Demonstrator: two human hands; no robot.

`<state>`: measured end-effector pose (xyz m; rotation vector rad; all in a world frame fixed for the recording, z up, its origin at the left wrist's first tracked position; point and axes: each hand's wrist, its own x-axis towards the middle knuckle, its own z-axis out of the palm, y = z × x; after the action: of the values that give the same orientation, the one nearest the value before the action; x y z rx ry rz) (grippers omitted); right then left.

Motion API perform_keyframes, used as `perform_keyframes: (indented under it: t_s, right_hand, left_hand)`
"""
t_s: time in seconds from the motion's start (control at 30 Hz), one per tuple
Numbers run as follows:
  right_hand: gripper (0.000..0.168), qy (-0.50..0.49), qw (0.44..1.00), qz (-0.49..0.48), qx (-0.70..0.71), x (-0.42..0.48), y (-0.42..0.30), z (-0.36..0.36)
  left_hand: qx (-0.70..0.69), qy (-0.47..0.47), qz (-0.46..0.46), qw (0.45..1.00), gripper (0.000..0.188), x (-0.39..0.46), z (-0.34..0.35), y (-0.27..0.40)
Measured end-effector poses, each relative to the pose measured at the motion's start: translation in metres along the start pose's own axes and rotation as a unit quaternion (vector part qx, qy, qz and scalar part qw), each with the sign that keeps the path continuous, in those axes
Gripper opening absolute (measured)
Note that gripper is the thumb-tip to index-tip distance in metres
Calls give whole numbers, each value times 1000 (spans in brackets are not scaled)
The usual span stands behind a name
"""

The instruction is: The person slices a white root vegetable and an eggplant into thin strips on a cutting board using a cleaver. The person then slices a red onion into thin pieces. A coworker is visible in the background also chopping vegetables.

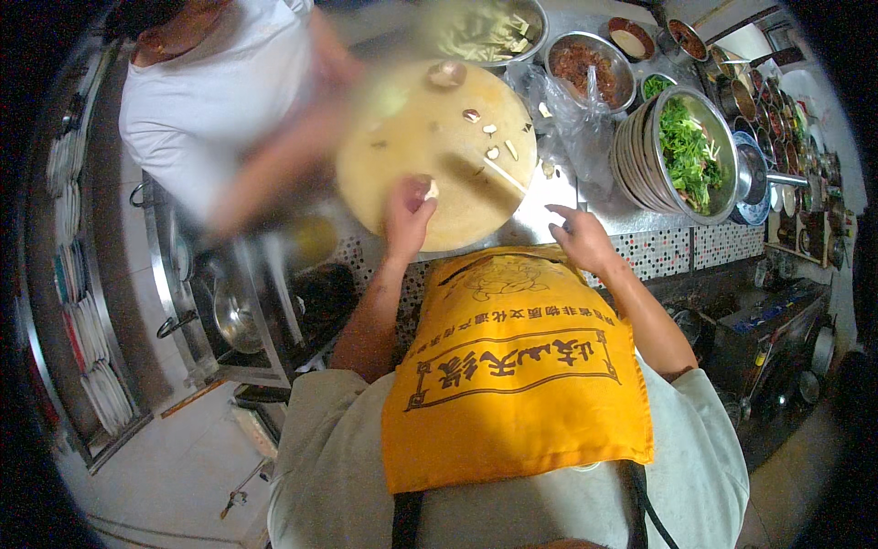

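Note:
My left hand [406, 230] is over the near side of a round yellowish cutting board [466, 219]. Its fingers are closed around a reddish-skinned bulb [414, 191], possibly garlic, with a pale patch showing by the thumb. My right hand [584, 240] hovers at the counter's front edge, right of the board, thumb and index finger apart and nothing visible between them. Small pale pieces [492, 153] and a reddish clove-like piece [471, 115] lie scattered on the board. A narrow white strip [505, 175] crosses its right part. Farther back is another roundish brownish bulb [446, 73].
A co-worker in a white shirt [219, 103] stands at left, arm blurred beside the board. A crumpled plastic bag [576, 137], stacked plates [634, 161], a steel bowl of chopped greens [693, 154] and a bowl of reddish-brown food [583, 65] crowd the right. Pale cut vegetables [507, 34] fill a back bowl.

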<state>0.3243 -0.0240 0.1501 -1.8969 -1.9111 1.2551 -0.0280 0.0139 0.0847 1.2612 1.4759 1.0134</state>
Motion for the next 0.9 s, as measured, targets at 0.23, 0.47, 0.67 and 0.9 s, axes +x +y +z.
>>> perform_keyframes:
  t_s: [0.23,0.47,0.67,0.9]
  right_hand:
    - [41,-70,993,58,75,20,15,14]
    - [43,83,996,11,-26,23,0,6]
    - [49,-72,992,44,93,19,14,28]
    - [59,-131,988,-58,55,1,16,17]
  left_hand:
    - [368,54,146,917,49,-4,-2,-25]
    - [300,63,115,945,75,-17,-1,-35]
    - [249,45,107,962,54,-5,-9,-38]
    - [249,31,47,967,75,-4,-9,-37]
